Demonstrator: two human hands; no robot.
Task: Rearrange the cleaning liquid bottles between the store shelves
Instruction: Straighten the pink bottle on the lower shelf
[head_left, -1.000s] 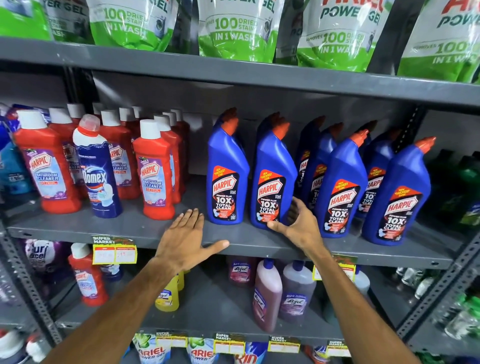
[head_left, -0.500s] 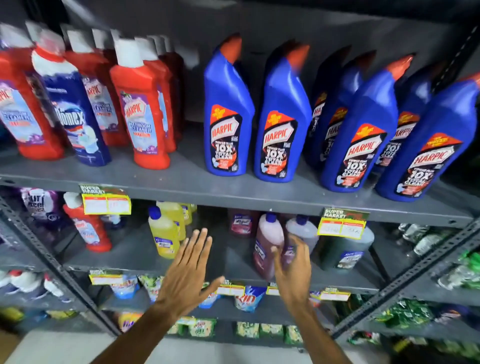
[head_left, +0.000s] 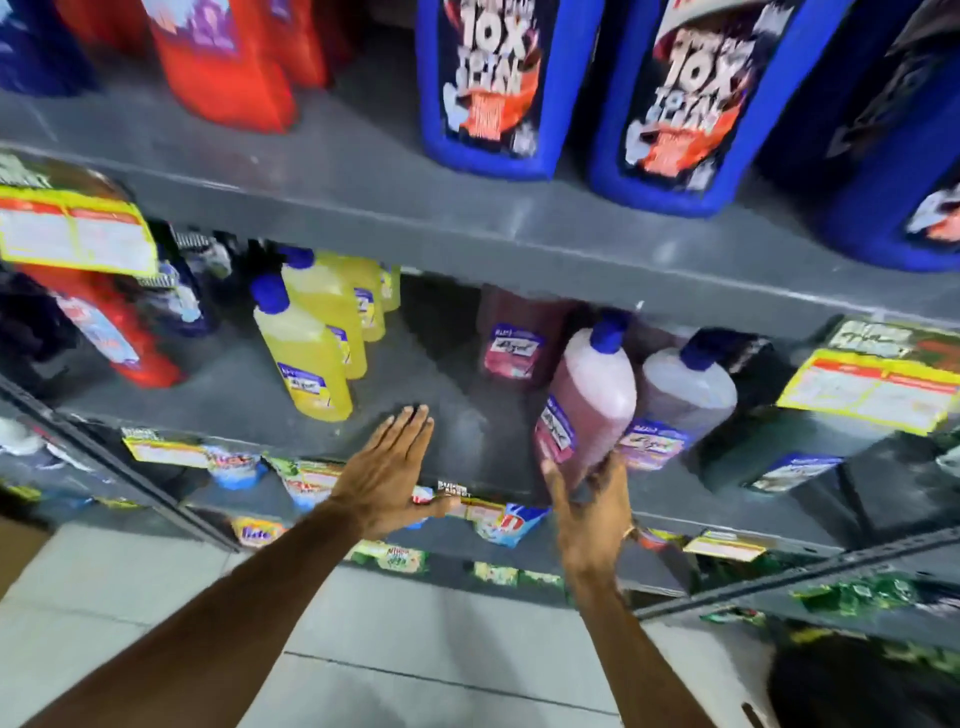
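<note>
Bottles of cleaning liquid fill the grey shelves, and the one being handled is a pink bottle (head_left: 589, 400) with a blue cap, standing at the front of the lower shelf (head_left: 452, 426), tilted toward the person. The right hand (head_left: 589, 512) cups its base, fingers (head_left: 605, 470) spread around the bottom and touching it; the grip looks loose and only partly closed, probably because the bottle is being tipped forward to clear the shelf above. The left hand (head_left: 387, 480) is flat and released, holding nothing, hovering over the bare middle stretch of that shelf's front edge, seemingly ready to steady or receive the bottle.

Just beside the pink one, on its right, stands one lilac bottle (head_left: 680, 400), and behind them one darker pink bottle (head_left: 511, 338) shows its label. To the left, yellow bottles (head_left: 306, 358) stand in a file running back: three are clear, and a fourth may sit behind. Lining them front to back keeps labels facing out. One red bottle (head_left: 111, 332) leans at far left.

On the upper shelf (head_left: 363, 176), three blue bottles (head_left: 493, 88) show their lower halves, with red ones (head_left: 228, 62) to their left, too cropped to count. Two yellow price tags (head_left: 75, 234) hang from its edge.
</note>
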